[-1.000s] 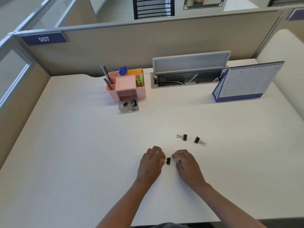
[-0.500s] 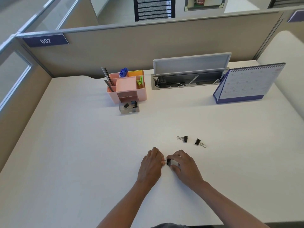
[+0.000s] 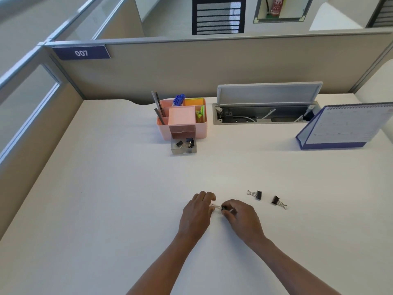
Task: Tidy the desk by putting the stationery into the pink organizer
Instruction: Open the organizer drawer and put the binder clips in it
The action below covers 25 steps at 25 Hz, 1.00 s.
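A small black binder clip (image 3: 221, 208) sits between my hands near the front middle of the white desk (image 3: 106, 188). My right hand (image 3: 240, 217) pinches its black body, and my left hand (image 3: 197, 211) holds its wire handle with the fingertips. Two more black binder clips (image 3: 256, 194) (image 3: 277, 201) lie loose on the desk just right of my hands. The pink organizer (image 3: 182, 120) stands at the back with rulers, blue pens and green items in it. Its clear drawer (image 3: 184, 145) is pulled out with several black clips inside.
A purple desk calendar (image 3: 348, 126) stands at the back right. An open cable tray with a raised grey lid (image 3: 265, 107) sits behind, right of the organizer. Beige partition walls (image 3: 191, 67) close off the back and left.
My right hand has closed over the clip's black body. My left hand now holds the wire handle, which has swung out to the left.
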### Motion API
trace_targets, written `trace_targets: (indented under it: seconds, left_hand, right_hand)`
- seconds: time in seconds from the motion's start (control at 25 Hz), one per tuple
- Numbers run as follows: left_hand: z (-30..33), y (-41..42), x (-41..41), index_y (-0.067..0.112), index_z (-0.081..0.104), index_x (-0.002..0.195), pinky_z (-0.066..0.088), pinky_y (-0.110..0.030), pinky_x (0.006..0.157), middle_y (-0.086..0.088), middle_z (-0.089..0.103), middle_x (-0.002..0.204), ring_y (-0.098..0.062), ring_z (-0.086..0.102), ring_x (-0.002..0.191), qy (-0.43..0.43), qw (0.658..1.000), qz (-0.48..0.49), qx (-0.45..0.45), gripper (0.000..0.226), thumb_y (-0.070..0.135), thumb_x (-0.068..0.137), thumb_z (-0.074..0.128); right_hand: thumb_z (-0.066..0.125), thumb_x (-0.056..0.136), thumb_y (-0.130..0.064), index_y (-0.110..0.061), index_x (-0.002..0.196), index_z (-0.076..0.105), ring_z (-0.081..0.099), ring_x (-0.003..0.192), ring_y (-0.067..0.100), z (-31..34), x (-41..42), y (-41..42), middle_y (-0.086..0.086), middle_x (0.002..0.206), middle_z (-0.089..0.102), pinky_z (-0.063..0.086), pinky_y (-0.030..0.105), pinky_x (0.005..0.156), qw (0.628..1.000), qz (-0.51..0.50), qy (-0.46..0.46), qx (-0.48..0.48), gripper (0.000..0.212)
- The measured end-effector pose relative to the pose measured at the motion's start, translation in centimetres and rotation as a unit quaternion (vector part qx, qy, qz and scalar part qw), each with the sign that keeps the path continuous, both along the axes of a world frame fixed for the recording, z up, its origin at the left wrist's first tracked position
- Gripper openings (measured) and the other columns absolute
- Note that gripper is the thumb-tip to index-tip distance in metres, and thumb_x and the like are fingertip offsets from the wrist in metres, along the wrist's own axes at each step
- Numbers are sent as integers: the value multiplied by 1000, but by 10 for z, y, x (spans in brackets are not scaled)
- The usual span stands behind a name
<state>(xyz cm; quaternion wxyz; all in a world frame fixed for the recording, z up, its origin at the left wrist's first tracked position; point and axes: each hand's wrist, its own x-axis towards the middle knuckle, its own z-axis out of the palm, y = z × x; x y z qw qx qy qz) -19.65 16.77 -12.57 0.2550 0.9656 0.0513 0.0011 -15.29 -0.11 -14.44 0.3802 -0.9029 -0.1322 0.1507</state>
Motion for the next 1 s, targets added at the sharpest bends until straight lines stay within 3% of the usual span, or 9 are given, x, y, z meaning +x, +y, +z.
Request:
trace_targets:
  seconds: [0.12, 0.24, 0.36, 0.44, 0.64, 0.84, 1.0]
  left_hand:
    - [3, 33, 14, 24, 38, 138, 45, -30, 86, 6, 45, 136, -17, 48, 115, 18, 998, 47, 41, 60, 24, 87, 69]
    - [5, 64, 31, 17, 17, 152, 36, -36, 108, -2, 15, 161, -23, 28, 141, 70, 992, 82, 64, 95, 34, 80, 77]
    - [6, 83, 53, 13, -8, 154, 16, -42, 120, -5, -15, 162, -27, -1, 150, 88, 989, 50, 107, 124, 40, 73, 82]
    - [7, 92, 70, 12, -18, 151, 7, -46, 121, -7, -23, 160, -29, -14, 148, 93, 986, 28, 135, 136, 45, 68, 84]
    - [4, 108, 98, 11, -23, 149, -3, -51, 118, -10, -29, 157, -33, -24, 145, 132, 977, 14, 167, 148, 56, 59, 86]
    - [-5, 118, 103, 13, -20, 151, -11, -47, 112, -9, -29, 157, -34, -24, 145, 156, 977, 16, 147, 149, 61, 56, 85]
    - [-4, 119, 103, 12, -22, 150, -7, -50, 115, -10, -29, 158, -34, -23, 145, 152, 976, 13, 156, 150, 63, 56, 84]
  right_hand:
    - [67, 87, -29, -36, 90, 66, 62, 79, -3, 9, 22, 25, -23, 85, 66, 53, 30, 75, 999, -19, -29, 2, 8]
    - [66, 85, -31, -33, 89, 66, 62, 77, 0, 20, 51, 56, -19, 82, 66, 54, 33, 72, 998, -29, -61, 9, 4]
    - [67, 86, -30, -29, 91, 67, 63, 78, 5, 37, 83, 87, -16, 83, 67, 52, 30, 71, 995, -37, -96, 9, 5]
    - [67, 88, -29, -27, 95, 68, 63, 83, 8, 47, 105, 108, -13, 88, 69, 49, 28, 71, 992, -34, -123, -3, 8]
    - [66, 90, -28, -21, 102, 68, 65, 90, 17, 55, 151, 148, -5, 99, 72, 44, 25, 68, 984, -13, -168, -57, 14]
    - [68, 90, -26, -18, 101, 69, 65, 85, 18, 51, 173, 178, -1, 98, 73, 36, 22, 62, 981, 13, -170, -89, 13]
    - [68, 90, -26, -20, 99, 70, 64, 81, 16, 43, 182, 191, -2, 97, 73, 35, 21, 62, 975, 40, -186, -119, 11]
